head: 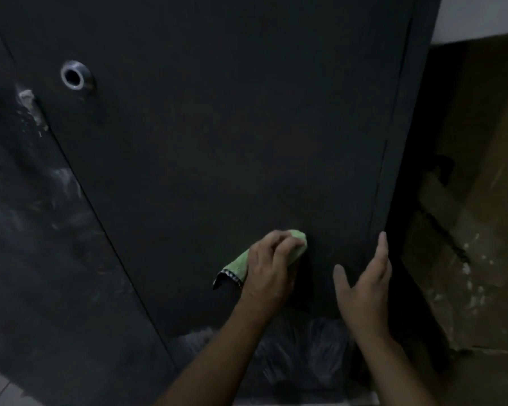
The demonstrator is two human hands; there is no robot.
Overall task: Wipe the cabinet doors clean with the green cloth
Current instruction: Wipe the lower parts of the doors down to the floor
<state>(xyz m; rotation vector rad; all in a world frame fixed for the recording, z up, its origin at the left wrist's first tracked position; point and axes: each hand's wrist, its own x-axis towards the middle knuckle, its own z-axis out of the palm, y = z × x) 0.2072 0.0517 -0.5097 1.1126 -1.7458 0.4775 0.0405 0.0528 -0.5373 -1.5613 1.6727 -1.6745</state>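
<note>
The neighbouring door at the left carries pale smears, so it is probably not yet wiped and could be forgotten. On the main door, which has a round metal pull, the left hand grips the green cloth and presses it on the lower part of the panel. One corner of the cloth hangs loose, and most of it is bunched under the fingers, so each stroke likely cleans only a narrow strip. White streaks lower down could be spread instead of removed. The right hand is released, fingers straight, at the door's right edge. If the door swings under pressure, these fingers may be pinched in the gap.

The light is weak. It is hard to tell whether the smears are dust or scratches, and the brown surface at the right cannot be identified. The bottom of the door is cut off.
</note>
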